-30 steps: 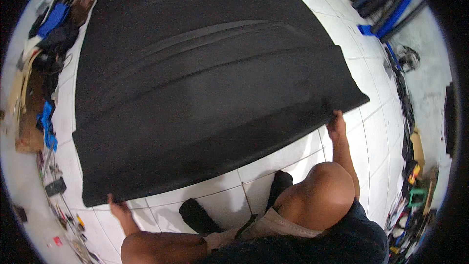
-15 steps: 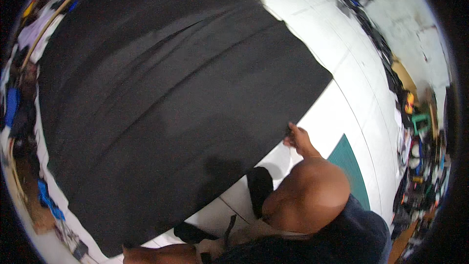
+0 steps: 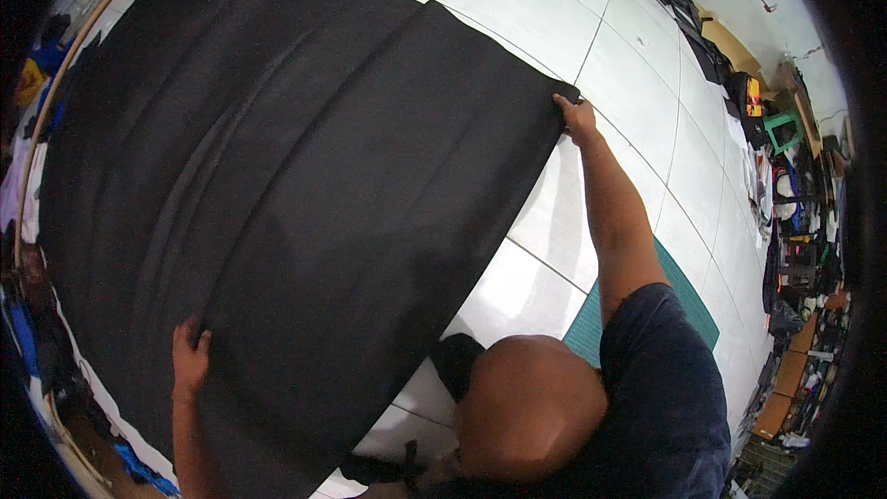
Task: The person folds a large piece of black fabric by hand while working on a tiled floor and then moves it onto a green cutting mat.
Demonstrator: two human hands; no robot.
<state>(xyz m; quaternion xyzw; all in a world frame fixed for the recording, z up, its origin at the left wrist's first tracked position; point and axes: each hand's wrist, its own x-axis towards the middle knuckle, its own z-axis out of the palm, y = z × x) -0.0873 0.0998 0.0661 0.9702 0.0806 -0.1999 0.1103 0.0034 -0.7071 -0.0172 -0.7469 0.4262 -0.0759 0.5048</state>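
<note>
My right hand (image 3: 575,115) has carried the black fabric's (image 3: 296,194) corner farther out across the white tiled floor (image 3: 628,46), pinched shut, while my left hand (image 3: 189,358) presses flat, spreading it smoother

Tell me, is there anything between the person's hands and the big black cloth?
No. The right hand grips the black cloth at its far corner, and the left hand presses flat on it near the lower edge. Nothing lies between.

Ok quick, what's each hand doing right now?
Left hand: pressed flat on the black fabric, gripping nothing.
Right hand: pinching the fabric's far corner.
</note>
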